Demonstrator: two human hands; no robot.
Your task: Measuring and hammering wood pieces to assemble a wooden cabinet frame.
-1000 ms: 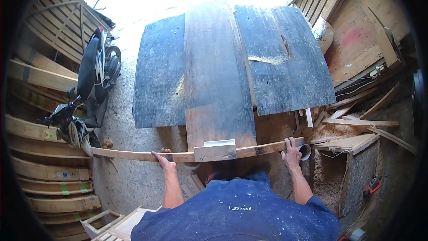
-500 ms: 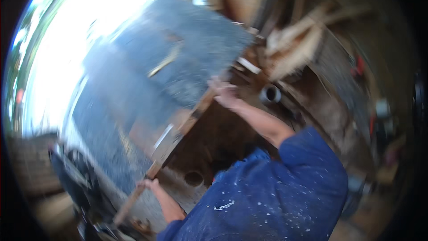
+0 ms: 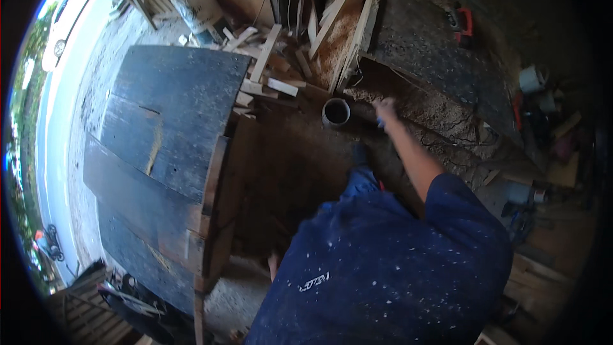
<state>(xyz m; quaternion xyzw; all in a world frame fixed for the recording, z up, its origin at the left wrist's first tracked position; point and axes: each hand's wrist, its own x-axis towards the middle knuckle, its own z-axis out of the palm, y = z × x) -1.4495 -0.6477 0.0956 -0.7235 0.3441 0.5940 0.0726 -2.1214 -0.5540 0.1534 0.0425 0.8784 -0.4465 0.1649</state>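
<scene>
Released wooden strip; right hand [image 3: 385, 110] now near grey cup [image 3: 336, 112], apart.

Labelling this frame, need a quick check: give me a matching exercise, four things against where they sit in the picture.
Things:
1. dark wooden panel
2. round pot
3. right hand
4. blue shirt

Places:
A. lower right, speckled with white
B. just right of the round pot, stretched out
C. left half, made of wide boards
D. centre top, beside the sawdust heap

Pairs: 1-C, 2-D, 3-B, 4-A
</scene>
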